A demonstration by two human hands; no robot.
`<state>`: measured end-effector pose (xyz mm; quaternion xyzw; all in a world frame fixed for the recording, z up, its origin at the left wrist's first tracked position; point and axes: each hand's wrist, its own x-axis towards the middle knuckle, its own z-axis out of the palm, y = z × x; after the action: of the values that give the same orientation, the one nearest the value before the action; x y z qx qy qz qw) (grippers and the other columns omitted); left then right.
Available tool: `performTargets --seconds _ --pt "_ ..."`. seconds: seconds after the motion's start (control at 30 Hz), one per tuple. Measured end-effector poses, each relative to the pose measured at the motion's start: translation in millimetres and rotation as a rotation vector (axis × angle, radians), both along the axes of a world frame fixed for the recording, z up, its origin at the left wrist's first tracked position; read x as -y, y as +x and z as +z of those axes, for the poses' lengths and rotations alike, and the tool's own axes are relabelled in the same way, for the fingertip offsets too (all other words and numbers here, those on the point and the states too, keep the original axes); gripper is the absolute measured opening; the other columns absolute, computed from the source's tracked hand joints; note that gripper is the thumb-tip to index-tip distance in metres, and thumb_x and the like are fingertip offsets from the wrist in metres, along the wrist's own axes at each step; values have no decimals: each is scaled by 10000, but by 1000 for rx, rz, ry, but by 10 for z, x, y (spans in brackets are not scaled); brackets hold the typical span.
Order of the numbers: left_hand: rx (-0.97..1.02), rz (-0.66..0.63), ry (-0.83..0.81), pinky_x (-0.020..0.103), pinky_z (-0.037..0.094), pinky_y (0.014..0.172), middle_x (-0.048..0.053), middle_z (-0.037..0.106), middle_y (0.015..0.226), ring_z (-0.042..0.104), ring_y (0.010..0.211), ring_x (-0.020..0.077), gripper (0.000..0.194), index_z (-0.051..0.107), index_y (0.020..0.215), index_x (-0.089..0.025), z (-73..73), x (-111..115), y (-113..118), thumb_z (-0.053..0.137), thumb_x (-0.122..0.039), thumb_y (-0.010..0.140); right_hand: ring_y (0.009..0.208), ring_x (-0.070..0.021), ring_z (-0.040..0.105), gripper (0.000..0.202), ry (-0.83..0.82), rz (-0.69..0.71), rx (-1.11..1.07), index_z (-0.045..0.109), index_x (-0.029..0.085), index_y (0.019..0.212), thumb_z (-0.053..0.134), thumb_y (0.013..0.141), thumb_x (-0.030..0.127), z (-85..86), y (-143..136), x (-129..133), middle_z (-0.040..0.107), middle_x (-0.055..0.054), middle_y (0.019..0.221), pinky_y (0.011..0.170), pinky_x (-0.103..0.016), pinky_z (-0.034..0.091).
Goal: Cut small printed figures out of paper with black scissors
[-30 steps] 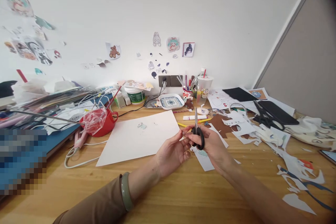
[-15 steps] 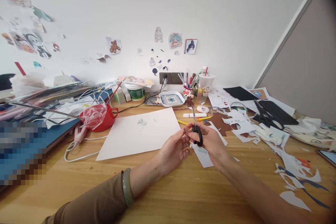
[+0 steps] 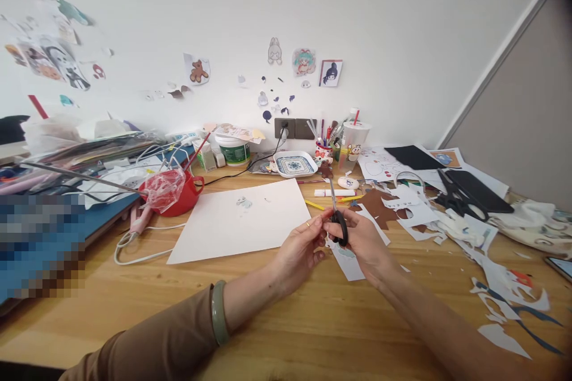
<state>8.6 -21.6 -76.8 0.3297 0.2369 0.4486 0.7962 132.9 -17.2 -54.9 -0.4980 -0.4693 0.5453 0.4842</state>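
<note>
Over one table [image 3: 308, 333], the right hand [image 3: 364, 244] holds one pair of scissors [image 3: 342, 224].

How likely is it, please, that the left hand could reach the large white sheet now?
Probably yes: the left hand is beside the large white sheet, with nothing apparently between them; the scissors are on the hand's other side.
</note>
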Motion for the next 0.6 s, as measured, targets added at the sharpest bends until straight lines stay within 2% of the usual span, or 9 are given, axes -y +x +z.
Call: performTargets --seconds 0.33,0.6 --pt "-13 31 -7 150 240 493 -16 354 689 314 591 53 348 554 1094 -209 -6 4 2 526 -336 772 533 -87 438 185 -2 32 -1 596 187 778 614 602 135 -16 17 6 546 52 586 471 -190 294" --pt "190 -74 -117 148 288 532 -19 400 709 378 601 37 339 523 1120 -229 -34 -5 -25 501 -320 794 608 -119 509 202 19 39 -4 610 183 831 643 632 199 -32 11 -11 597 12 687 515 -214 347"
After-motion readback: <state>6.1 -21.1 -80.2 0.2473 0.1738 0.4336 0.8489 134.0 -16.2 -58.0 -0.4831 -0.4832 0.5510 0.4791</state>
